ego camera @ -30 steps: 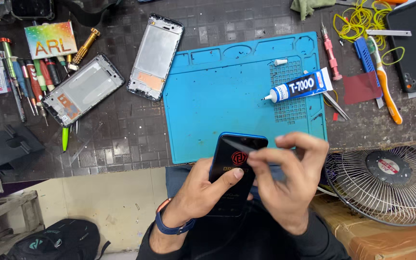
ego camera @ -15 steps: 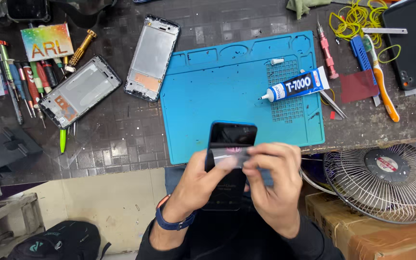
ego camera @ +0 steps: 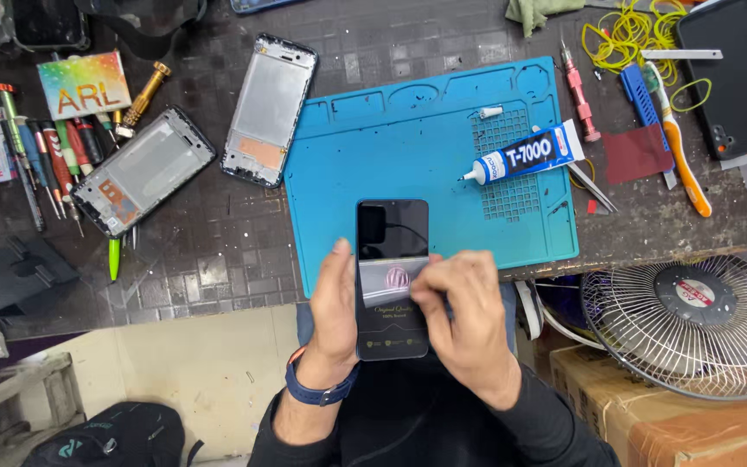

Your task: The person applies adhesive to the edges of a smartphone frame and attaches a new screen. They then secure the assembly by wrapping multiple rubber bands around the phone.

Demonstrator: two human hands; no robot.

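Observation:
A black phone screen panel [ego camera: 392, 233] is held upright over the near edge of the blue work mat [ego camera: 408, 156]. My left hand [ego camera: 333, 307] grips its left side; a dark blue band sits on that wrist. My right hand [ego camera: 464, 316] pinches a thin clear film [ego camera: 388, 278] that crosses the middle of the panel and is partly lifted off it. The lower part of the panel carries pale printed marks. A glue tube [ego camera: 525, 156] lies on the mat's right side, its white cap [ego camera: 490, 111] beside it.
Two bare phone frames [ego camera: 270, 108] [ego camera: 142, 170] lie left of the mat. Several screwdrivers [ego camera: 41, 160] and a colourful card [ego camera: 84, 84] are at far left. Yellow wire [ego camera: 628, 39], a toothbrush [ego camera: 680, 147] and a black phone [ego camera: 737, 73] sit right. A fan [ego camera: 693, 320] stands below the table edge.
The panel has turned from tilted to upright and sits lower in view. My right hand has drawn the film down and across the panel, uncovering its upper half.

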